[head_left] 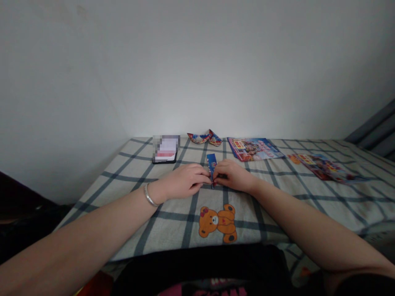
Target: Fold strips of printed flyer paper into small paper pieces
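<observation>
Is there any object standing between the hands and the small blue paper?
No visible obstacle: the left hand and the right hand both touch the blue paper at its near end. The phone lies apart, farther back.

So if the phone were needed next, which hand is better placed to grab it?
Probably the left hand: it is nearer the phone, while the right hand sits farther off, past the blue paper strip. Both hands are at the strip, though.

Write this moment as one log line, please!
left hand: touching blue strip; right hand: touching same strip; phone: beyond left hand; folded paper: beyond strip
</observation>
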`<state>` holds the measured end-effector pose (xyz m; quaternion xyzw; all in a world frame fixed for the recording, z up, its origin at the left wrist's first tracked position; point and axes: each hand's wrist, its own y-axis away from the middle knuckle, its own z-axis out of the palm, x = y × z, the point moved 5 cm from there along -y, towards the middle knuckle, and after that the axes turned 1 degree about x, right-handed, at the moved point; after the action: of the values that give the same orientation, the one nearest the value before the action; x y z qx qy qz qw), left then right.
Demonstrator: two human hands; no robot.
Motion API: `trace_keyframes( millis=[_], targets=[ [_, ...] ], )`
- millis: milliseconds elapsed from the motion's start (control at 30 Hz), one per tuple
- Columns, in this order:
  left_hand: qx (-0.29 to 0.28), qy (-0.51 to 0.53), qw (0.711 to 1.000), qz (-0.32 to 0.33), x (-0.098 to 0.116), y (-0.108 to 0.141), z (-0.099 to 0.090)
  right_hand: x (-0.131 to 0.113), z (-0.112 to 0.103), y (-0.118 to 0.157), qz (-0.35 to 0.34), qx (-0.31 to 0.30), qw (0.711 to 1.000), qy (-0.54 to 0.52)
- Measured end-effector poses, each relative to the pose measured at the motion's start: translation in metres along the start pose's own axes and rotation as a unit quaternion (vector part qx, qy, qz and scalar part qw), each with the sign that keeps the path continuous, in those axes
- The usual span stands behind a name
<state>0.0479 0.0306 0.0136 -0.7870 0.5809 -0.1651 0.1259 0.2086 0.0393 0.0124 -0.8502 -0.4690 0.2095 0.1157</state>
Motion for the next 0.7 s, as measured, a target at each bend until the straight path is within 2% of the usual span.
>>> trace_keyframes(
  millis=[300, 500, 700],
  targets=[
    [-0.007, 0.018, 1.000, 0.000, 0.0003, -0.0010, -0.0017, 0.0000, 0.0008, -0.0001, 0.032, 0.000, 0.998, 0.050],
    [-0.015, 0.010, 1.000, -0.017, 0.0034, -0.0004, -0.0043, 0.0022, 0.0054, -0.0010, 0.026, 0.008, 0.998, 0.051],
    [-0.023, -0.013, 1.000, 0.009, 0.0045, 0.0031, -0.0013, 0.0046, 0.0079, -0.0015, 0.048, 0.009, 0.996, 0.071]
  ],
)
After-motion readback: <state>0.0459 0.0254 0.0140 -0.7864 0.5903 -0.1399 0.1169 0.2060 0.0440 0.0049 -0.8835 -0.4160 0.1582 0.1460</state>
